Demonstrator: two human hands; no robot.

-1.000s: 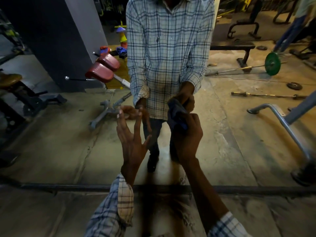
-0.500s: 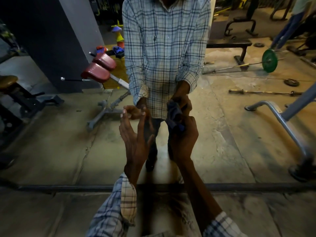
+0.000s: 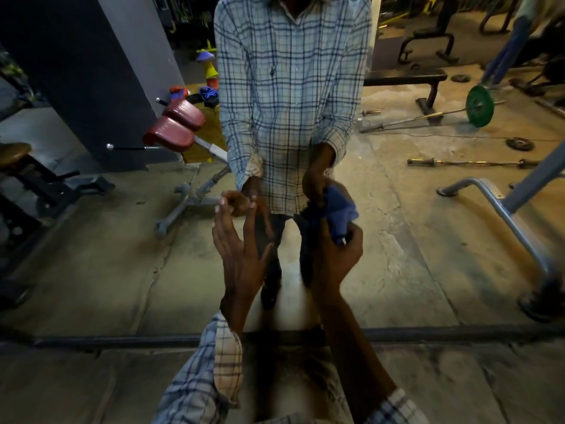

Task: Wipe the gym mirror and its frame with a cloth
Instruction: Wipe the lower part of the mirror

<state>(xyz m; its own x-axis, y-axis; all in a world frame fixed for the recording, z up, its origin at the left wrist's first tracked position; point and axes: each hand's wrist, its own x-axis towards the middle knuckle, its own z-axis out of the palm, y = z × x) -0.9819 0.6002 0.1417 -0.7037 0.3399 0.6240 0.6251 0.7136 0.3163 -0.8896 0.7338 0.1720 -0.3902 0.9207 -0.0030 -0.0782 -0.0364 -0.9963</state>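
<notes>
Gym floor fills the mirror (image 3: 412,240) ahead of me, with red pads (image 3: 175,130) up and left of my left grip (image 3: 241,255) and a green plate (image 3: 480,106) far up and right of my right grip (image 3: 336,261). My right grip is clamped on the blue cloth (image 3: 339,209), which bunches above the knuckles and meets its own reflection. My left grip stands just beside it, fingers straight and apart, holding nothing, the tips at the glass. Below both wrists runs the dark frame (image 3: 122,341) along the mirror's bottom edge.
</notes>
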